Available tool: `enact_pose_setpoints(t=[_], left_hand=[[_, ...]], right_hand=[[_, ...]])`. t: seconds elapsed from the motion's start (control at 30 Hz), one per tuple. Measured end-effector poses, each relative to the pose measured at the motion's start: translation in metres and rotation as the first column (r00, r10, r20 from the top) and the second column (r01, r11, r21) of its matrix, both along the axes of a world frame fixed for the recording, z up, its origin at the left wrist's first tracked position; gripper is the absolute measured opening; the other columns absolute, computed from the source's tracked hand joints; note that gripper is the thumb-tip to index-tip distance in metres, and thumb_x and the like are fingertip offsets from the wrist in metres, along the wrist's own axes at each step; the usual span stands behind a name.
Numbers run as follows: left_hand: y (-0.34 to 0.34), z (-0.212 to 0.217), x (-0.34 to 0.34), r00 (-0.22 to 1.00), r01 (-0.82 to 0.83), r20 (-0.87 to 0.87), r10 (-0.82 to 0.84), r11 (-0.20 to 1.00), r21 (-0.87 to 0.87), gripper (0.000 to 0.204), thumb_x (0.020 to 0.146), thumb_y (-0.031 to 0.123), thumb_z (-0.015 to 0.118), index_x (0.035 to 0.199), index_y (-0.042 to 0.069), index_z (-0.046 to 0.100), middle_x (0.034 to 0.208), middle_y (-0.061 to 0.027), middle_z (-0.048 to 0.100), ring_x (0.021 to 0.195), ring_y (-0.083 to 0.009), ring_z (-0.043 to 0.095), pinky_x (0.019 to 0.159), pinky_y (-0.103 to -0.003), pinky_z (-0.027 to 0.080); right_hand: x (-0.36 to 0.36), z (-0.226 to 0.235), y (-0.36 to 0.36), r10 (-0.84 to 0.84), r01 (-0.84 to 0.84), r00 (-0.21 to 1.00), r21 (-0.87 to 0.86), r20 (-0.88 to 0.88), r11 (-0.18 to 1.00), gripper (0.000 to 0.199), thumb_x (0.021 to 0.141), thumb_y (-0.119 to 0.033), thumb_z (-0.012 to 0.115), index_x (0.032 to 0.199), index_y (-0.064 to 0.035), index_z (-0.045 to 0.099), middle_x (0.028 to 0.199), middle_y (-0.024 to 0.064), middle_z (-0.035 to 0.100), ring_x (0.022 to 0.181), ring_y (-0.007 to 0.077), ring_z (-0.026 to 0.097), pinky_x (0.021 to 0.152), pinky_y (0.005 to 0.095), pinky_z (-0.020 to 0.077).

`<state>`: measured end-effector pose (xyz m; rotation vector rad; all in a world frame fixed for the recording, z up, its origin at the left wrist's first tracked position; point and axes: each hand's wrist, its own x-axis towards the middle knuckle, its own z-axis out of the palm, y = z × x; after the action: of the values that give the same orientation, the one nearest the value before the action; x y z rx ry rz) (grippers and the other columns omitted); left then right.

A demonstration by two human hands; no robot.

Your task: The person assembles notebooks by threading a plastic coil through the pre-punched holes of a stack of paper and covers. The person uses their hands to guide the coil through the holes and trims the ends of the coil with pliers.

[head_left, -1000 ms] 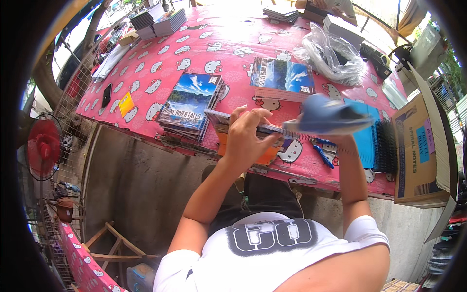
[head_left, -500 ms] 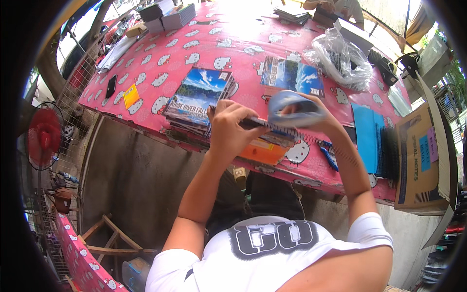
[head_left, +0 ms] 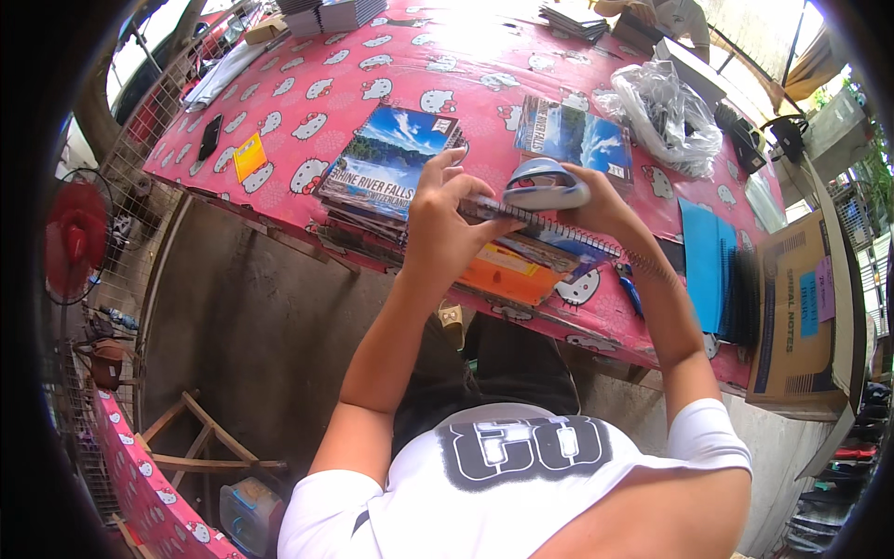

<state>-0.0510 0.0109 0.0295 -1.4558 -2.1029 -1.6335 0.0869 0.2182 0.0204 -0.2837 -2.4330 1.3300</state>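
My left hand (head_left: pixel 440 212) is closed on a spiral notebook (head_left: pixel 579 246), its bound edge turned up. A dark spiral coil (head_left: pixel 643 264) runs along that edge and sticks out past it, over my right forearm. In my right hand (head_left: pixel 596 199) is a blue-and-white rounded tool with a loop handle (head_left: pixel 548 190), held just above the coil; its exact kind is unclear. Below the notebook lies an orange-covered pad (head_left: pixel 517 275). Beside my left hand sits a stack of notebooks with a waterfall picture (head_left: pixel 386 158).
Farther back lie another notebook stack (head_left: pixel 573 135) and a clear plastic bag (head_left: pixel 666 121). On the right are blue-handled pliers (head_left: pixel 629 291), blue sheets (head_left: pixel 703 261) and a cardboard box (head_left: pixel 796 307). A phone (head_left: pixel 211 137) and yellow card (head_left: pixel 250 158) lie left. Another person's hand (head_left: pixel 643 9) shows at the far edge.
The blue-and-white tool, blurred before, has moved left along the coil and now shows sharply. My left hand still grips the notebook. The whole view has shifted slightly.
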Motion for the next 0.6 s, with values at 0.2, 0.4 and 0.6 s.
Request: enact_pose_setpoints(t=[0.2, 0.4, 0.6], left_hand=[[-0.005, -0.005, -0.004, 0.973, 0.072, 0.22, -0.068, 0.997, -0.01, 0.042, 0.062, 0.013, 0.086, 0.098, 0.006, 0.065, 0.105, -0.0098, 0.062, 0.093, -0.0176, 0.062, 0.076, -0.03, 0.051], [-0.005, -0.025, -0.009, 0.714, 0.096, 0.617, -0.332, 0.918, 0.384, 0.042, 0.075, -0.001, 0.075, 0.112, 0.002, 0.056, 0.092, -0.0038, 0.063, 0.085, -0.0087, 0.061, 0.074, -0.022, 0.05], [-0.008, -0.031, -0.009, 0.731, 0.048, 0.632, -0.257, 0.943, 0.328, 0.04, 0.077, -0.009, 0.069, 0.115, 0.0, 0.062, 0.095, -0.0061, 0.068, 0.084, -0.011, 0.063, 0.076, -0.024, 0.052]], right_hand=[[-0.005, 0.005, -0.009, 0.122, -0.127, 0.98, -0.024, -0.156, 0.992, 0.042, 0.065, 0.006, 0.068, 0.106, 0.0001, 0.064, 0.094, 0.0056, 0.068, 0.087, 0.0107, 0.062, 0.07, 0.0266, 0.0525], [-0.028, 0.011, -0.008, 0.141, -0.159, 0.982, -0.149, -0.122, 0.976, 0.045, 0.066, 0.002, 0.069, 0.111, 0.0019, 0.061, 0.094, 0.0062, 0.067, 0.084, 0.0151, 0.063, 0.075, 0.0317, 0.0526], [-0.026, 0.029, -0.013, 0.159, -0.203, 0.978, -0.448, -0.135, 0.87, 0.038, 0.067, -0.001, 0.065, 0.105, -0.001, 0.062, 0.086, 0.013, 0.069, 0.079, 0.0193, 0.067, 0.07, 0.0332, 0.0533]])
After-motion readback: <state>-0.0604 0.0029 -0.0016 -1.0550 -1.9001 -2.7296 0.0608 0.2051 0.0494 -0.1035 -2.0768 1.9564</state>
